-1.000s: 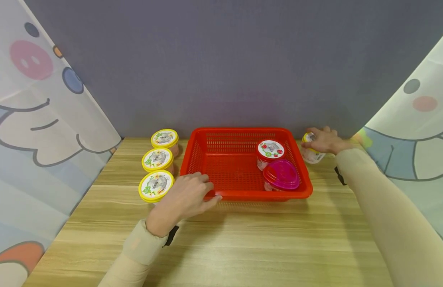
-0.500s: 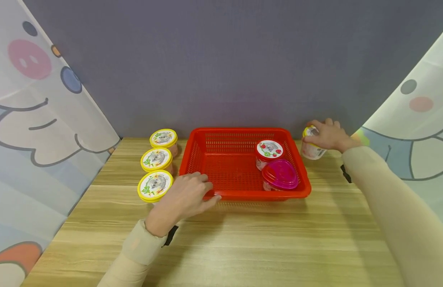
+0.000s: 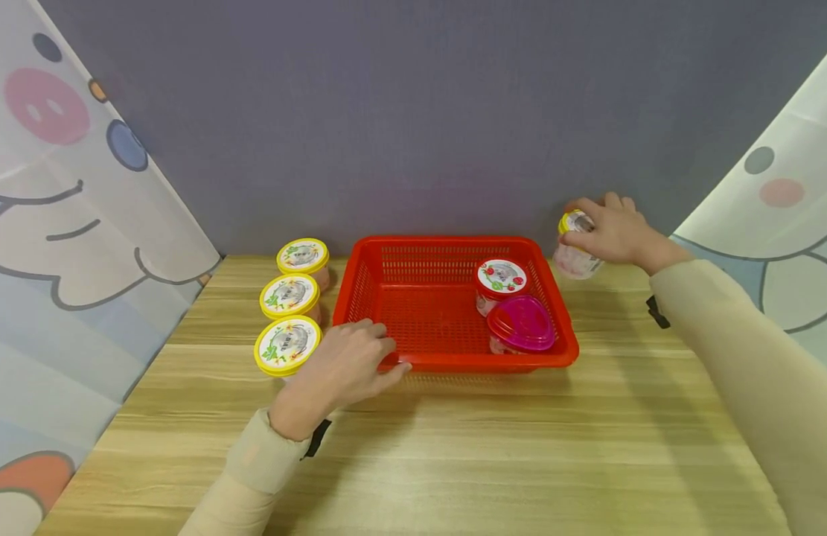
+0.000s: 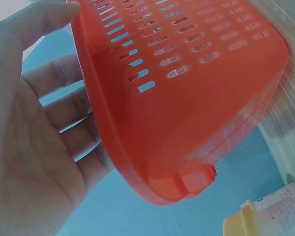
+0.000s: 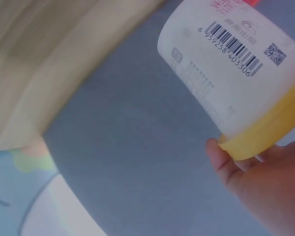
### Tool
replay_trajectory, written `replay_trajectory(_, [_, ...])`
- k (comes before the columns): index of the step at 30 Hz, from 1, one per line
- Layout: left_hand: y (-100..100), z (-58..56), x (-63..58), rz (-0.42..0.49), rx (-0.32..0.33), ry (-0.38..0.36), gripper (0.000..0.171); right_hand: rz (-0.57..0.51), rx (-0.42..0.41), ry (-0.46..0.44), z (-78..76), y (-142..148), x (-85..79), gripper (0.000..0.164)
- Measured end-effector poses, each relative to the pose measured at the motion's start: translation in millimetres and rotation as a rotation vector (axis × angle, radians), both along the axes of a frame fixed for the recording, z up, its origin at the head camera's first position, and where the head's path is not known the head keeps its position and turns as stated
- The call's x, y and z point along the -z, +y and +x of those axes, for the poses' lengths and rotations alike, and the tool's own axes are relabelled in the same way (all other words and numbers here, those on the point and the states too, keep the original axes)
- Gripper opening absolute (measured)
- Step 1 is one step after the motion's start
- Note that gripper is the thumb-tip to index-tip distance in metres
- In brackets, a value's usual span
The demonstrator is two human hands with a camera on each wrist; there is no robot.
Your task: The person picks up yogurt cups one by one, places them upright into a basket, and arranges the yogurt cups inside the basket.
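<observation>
Over the table to the right of the red plastic basket (image 3: 446, 362), my right hand (image 3: 621, 234) grips a clear tub (image 3: 575, 262) by its yellow lid. A barcode shows on the tub's side (image 5: 221, 93) in the right wrist view, with fingers around the lid edge. My left hand (image 3: 346, 365) holds the basket's front left corner, fingers over the rim and thumb against it in the left wrist view. Inside the basket, at its right end, sit a tub with a red-rimmed lid (image 3: 502, 277) and one with a magenta lid (image 3: 522, 324).
Left of the basket, three yellow-lidded tubs stand in a row: far (image 3: 302, 255), middle (image 3: 289, 295) and near (image 3: 287, 345). A grey wall (image 3: 413, 126) rises behind the wooden table (image 3: 493, 461). Cartoon-printed curtains (image 3: 45, 223) hang at both sides.
My right hand has lifted the yellow-lidded tub up from the table and slightly toward the basket. My left hand has stayed at the basket's corner.
</observation>
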State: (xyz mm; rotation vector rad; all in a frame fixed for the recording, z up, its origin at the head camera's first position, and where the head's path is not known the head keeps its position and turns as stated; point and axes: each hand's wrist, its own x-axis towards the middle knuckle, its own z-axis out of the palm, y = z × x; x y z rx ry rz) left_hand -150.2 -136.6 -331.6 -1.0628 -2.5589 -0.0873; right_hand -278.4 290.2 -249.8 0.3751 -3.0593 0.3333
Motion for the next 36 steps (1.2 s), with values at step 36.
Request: replay_trajectory(36, [0.2,-1.7,2.7,0.020,-0.003,0.016,0.039,0.011,-0.290,-0.011,36.4,-114.7,-35.2,0.057])
